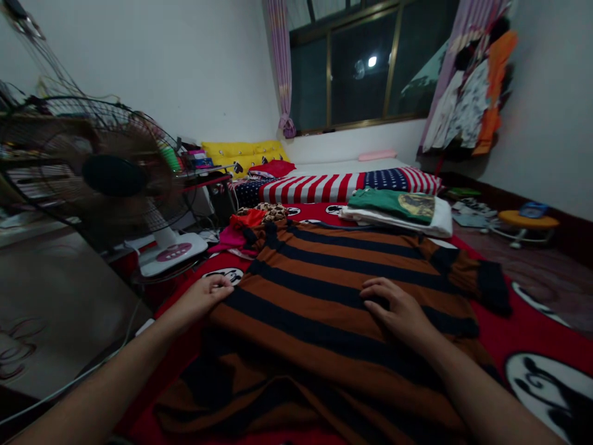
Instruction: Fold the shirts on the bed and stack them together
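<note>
A brown and dark navy striped shirt [324, 296] lies spread flat on a red blanket [504, 334]. My left hand [206, 293] rests at the shirt's left edge, fingers curled on the fabric there. My right hand [398, 309] lies palm down on the middle of the shirt, fingers apart, pressing it flat. Whether the left hand pinches the edge or only touches it is unclear.
A stack of folded clothes, green on white [398, 210], sits beyond the shirt. A small pile of red, pink and leopard-print clothes [252, 222] lies at the far left. A standing fan [111, 179] is close on the left. A stars-and-stripes blanket [343, 185] covers the far bed.
</note>
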`<state>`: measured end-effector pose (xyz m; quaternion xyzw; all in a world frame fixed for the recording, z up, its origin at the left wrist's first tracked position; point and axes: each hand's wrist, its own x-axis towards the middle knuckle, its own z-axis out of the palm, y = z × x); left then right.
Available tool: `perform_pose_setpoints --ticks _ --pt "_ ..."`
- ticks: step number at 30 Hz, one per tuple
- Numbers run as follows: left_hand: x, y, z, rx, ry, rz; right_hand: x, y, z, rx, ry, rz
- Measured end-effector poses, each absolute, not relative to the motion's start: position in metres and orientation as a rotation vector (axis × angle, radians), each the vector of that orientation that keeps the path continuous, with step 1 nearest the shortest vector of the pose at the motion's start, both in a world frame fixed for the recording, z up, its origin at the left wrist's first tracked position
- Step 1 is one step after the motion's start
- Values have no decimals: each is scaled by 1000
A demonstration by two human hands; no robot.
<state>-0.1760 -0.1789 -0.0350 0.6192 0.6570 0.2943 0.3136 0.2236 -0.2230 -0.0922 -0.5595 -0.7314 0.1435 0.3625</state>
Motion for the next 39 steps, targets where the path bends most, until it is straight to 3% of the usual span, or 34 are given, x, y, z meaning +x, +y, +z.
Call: perform_pose_setpoints --ticks 5,9,15,18,21,27,32,37,39 --pt "-191 -169 -40 2135 1799 264 221 -226 -90 -1446 -1929 334" --pt "-157 -161 -18 2430 1977 -45 219 -228 -89 -1451 -1952 276" --pt "-32 -124 -4 2781 1318 188 216 -229 -88 -1490 -1952 266" --pt "27 -102 -24 2770 1092 310 215 -230 -86 -1502 -1936 286" --pt "62 -85 -54 2754 1180 378 216 -232 -85 -1508 -1905 315" --pt "71 -71 -96 2757 1341 283 215 -230 -86 -1510 -1842 381" --pt "70 -72 -95 2743 1335 293 213 -237 -74 -1584 -1812 529" --pt "72 -71 -97 2722 1330 328 252 -232 -46 -1561 -1857 1025" --pt "72 -71 -99 2714 1325 352 288 -217 -40 -1757 -1739 938"
